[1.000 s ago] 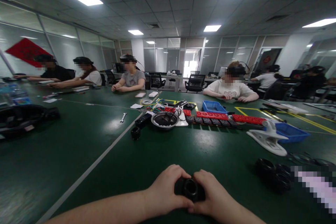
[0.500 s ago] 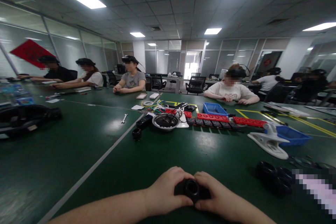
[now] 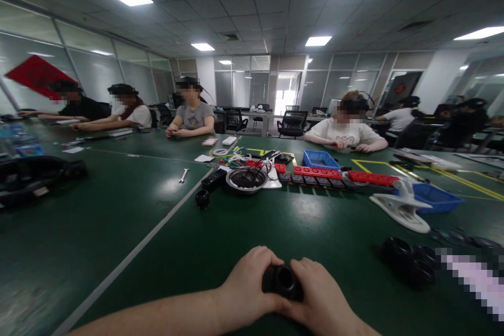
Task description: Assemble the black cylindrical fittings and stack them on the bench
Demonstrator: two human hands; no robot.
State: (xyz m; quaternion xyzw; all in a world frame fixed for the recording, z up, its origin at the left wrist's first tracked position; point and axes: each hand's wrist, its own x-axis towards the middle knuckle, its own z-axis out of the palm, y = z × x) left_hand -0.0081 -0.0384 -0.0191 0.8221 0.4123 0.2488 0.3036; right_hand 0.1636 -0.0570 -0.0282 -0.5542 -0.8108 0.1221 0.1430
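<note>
A small black part with a round, ringed opening (image 3: 284, 279) is held low over the green table (image 3: 165, 273), close to me. My left hand (image 3: 254, 283) curls round its left side, thumb and fingers closed on it. From the right, my right hand (image 3: 318, 294) grips the same part, its fingers wrapped against it. Both hands meet at the near side, and much of the part is hidden beneath them. To the right lie several similar black round parts (image 3: 411, 262) in a cluster. Another black round piece (image 3: 202, 198) sits beyond my left hand.
Ahead lie a metal bowl (image 3: 247, 180), red strips (image 3: 317, 172), a black socket strip (image 3: 315, 182) and a blue tray (image 3: 321, 158). A white clamp-like stand (image 3: 403, 207) is at the right, a wrench (image 3: 183, 176) at the left. Several people sit around the table.
My right hand has turned and shifted round the black part, its fingers now lower and nearer the left hand. The part is slightly tilted. My view has moved a little.
</note>
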